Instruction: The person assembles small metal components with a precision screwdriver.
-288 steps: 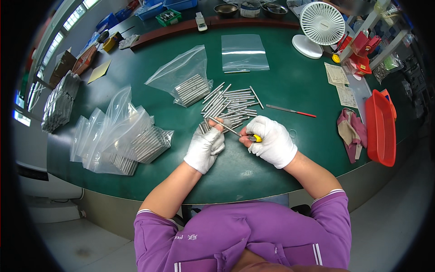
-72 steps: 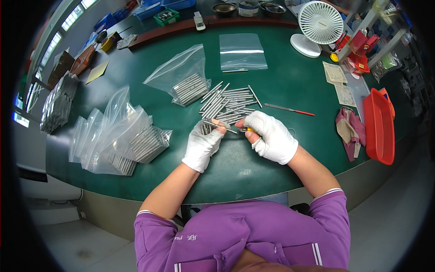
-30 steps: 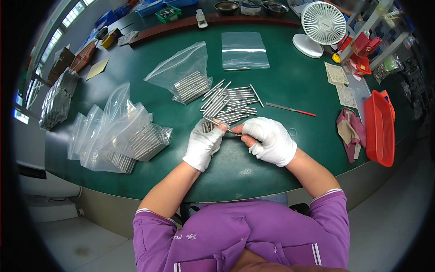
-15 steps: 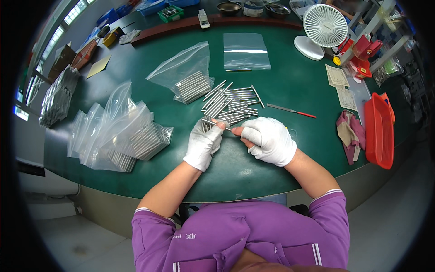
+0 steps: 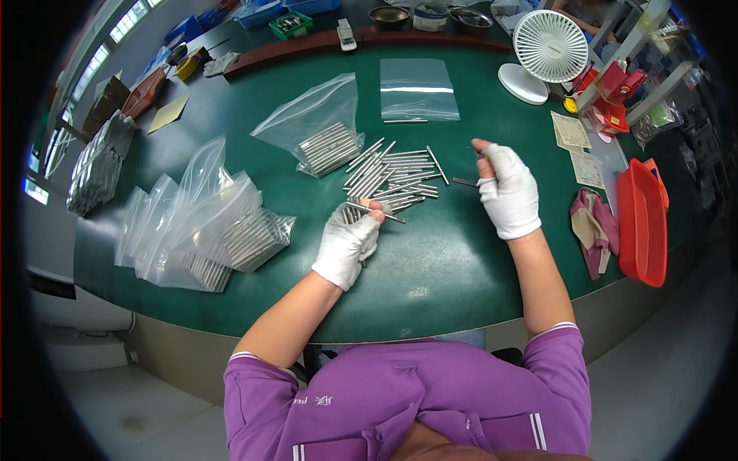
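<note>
My left hand (image 5: 346, 240), in a white glove with bare fingertips, pinches a thin metal rod (image 5: 390, 218) that slants to the right. Just beyond it lies a loose heap of similar metal rods (image 5: 400, 170). My right hand (image 5: 509, 192), gloved the same way, is out to the right of the heap, over a file (image 5: 464, 182). Only the file's grey blade end shows; the hand hides its handle. The bare thumb and forefinger tips of this hand stand apart, and the other fingers are curled. Whether anything tiny sits between them is too small to tell.
Bags of rods (image 5: 257, 234) lie at left, with another open bag (image 5: 327, 142) beyond the heap. Farther back is an empty clear bag (image 5: 419, 88). A white fan (image 5: 550, 46), a cloth (image 5: 594, 230) and a red tray (image 5: 644, 223) line the right side.
My right hand has left the rod's end and moved right and away from me, covering the file's red handle. My left hand stays in place, still holding the rod.
</note>
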A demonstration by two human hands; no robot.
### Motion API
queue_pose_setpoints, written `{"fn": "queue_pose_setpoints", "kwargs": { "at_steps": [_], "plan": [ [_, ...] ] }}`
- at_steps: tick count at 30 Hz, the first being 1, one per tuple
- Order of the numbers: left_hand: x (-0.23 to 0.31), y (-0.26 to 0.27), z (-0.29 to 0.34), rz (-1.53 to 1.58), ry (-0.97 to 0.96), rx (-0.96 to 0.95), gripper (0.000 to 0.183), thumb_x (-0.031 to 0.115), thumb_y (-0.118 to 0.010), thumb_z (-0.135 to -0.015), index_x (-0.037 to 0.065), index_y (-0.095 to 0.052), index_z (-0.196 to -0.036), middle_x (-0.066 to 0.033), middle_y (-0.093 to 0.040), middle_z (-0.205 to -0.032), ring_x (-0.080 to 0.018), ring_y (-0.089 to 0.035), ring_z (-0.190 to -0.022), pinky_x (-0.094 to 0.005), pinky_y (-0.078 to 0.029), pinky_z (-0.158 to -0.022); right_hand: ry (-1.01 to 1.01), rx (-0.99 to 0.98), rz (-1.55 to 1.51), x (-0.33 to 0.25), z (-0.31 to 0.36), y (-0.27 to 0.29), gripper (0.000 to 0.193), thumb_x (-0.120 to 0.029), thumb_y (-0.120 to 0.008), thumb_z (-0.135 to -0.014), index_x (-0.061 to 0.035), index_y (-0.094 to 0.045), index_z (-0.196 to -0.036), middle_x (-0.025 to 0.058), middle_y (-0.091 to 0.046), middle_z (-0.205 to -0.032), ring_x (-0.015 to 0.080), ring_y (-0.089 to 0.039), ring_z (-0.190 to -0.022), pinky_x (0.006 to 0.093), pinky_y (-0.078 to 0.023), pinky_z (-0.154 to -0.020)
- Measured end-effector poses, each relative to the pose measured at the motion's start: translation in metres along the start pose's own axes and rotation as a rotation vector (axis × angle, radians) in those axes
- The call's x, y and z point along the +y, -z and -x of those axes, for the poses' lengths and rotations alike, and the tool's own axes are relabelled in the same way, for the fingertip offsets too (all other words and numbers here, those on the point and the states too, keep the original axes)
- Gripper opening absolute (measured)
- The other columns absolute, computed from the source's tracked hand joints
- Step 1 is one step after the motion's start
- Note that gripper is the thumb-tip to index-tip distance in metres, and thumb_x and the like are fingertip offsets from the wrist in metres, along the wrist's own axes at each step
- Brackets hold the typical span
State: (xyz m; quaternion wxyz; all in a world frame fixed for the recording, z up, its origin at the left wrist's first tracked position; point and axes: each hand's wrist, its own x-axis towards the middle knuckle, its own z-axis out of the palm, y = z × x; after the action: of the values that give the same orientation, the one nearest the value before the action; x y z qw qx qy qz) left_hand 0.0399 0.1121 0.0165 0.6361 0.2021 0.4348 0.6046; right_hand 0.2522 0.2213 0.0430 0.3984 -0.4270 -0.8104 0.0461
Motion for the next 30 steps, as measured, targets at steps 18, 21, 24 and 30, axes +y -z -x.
{"fn": "queue_pose_setpoints", "kwargs": {
  "at_steps": [18, 21, 24, 30],
  "plan": [
    [-0.003, 0.005, -0.001, -0.016, -0.023, -0.089, 0.023, 0.008, -0.062, -0.078, 0.006, -0.051, -0.098, -0.0033, -0.06, -0.085, -0.0023, -0.034, -0.041, -0.0169, -0.026, -0.035, 0.018, -0.264, -0.224, -0.034, 0.014, -0.002, 0.015, -0.01, -0.07, -0.066, -0.0066, -0.059, -0.076, 0.0051, -0.055, -0.065, 0.0177, -0.054, -0.057, 0.0268, -0.044, -0.052],
    [-0.003, 0.004, 0.001, -0.015, -0.014, -0.082, 0.023, 0.007, -0.061, -0.078, 0.006, -0.051, -0.099, -0.0031, -0.06, -0.085, -0.0024, -0.035, -0.042, -0.017, -0.026, -0.035, 0.112, -0.368, -0.256, -0.055, 0.023, -0.004, 0.022, -0.017, -0.073, -0.062, -0.0105, -0.062, -0.08, 0.005, -0.055, -0.065, 0.0193, -0.056, -0.058, 0.0281, -0.044, -0.052],
    [-0.003, 0.001, 0.002, -0.002, 0.0, -0.093, 0.023, 0.006, -0.06, -0.078, 0.006, -0.051, -0.099, -0.0022, -0.059, -0.084, -0.0025, -0.035, -0.042, -0.0171, -0.026, -0.036, 0.133, -0.37, -0.205, -0.064, 0.028, -0.009, 0.017, -0.019, -0.071, -0.064, -0.0108, -0.061, -0.075, 0.0053, -0.055, -0.066, 0.0214, -0.057, -0.06, 0.0305, -0.045, -0.052],
    [-0.008, 0.005, 0.0, -0.002, 0.037, -0.103, 0.023, 0.006, -0.059, -0.08, 0.006, -0.051, -0.101, -0.001, -0.058, -0.08, -0.0025, -0.032, -0.041, -0.0175, -0.025, -0.036, 0.076, -0.404, -0.246, -0.062, 0.03, -0.009, 0.013, -0.017, -0.068, -0.066, -0.0098, -0.06, -0.074, 0.0068, -0.056, -0.068, 0.0242, -0.057, -0.061, 0.0322, -0.046, -0.054]
  ]
}}
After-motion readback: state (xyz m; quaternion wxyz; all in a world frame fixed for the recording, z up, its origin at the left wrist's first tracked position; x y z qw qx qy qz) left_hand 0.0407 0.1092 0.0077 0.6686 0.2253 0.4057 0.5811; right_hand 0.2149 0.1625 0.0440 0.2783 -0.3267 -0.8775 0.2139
